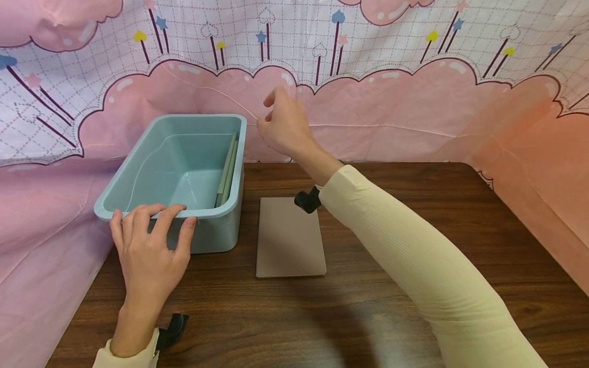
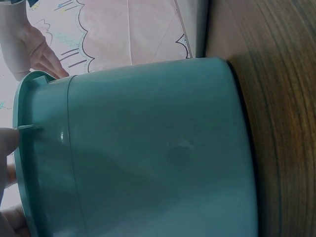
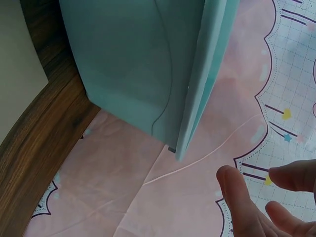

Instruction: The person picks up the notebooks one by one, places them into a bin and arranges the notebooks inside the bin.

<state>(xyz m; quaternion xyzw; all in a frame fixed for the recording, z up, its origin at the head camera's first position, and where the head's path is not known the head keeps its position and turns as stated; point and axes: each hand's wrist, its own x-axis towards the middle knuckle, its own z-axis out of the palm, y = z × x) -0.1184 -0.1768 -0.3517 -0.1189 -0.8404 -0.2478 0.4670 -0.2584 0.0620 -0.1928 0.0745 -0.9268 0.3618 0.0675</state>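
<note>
A light blue plastic bin (image 1: 209, 232) stands at the left of the table. My left hand (image 1: 149, 258) grips its near rim, fingers hooked over the edge and thumb on the outside. In the left wrist view the bin's outer wall (image 2: 158, 148) fills most of the frame. Inside, two thin green book-like items (image 1: 227, 171) lean upright along the right wall. Raised beyond the bin's far right corner, my right hand (image 1: 287, 122) holds nothing. Its fingertips (image 3: 229, 177) and thumb are apart and loosely bent. A taupe notebook (image 1: 290, 240) lies flat to the right of the bin.
The dark wooden table (image 1: 414, 204) extends to the right and toward me. A pink and white patterned cloth (image 1: 395, 112) hangs behind it and along both sides, close to the bin. A black wrist mount (image 1: 307, 200) on my right arm hangs over the notebook.
</note>
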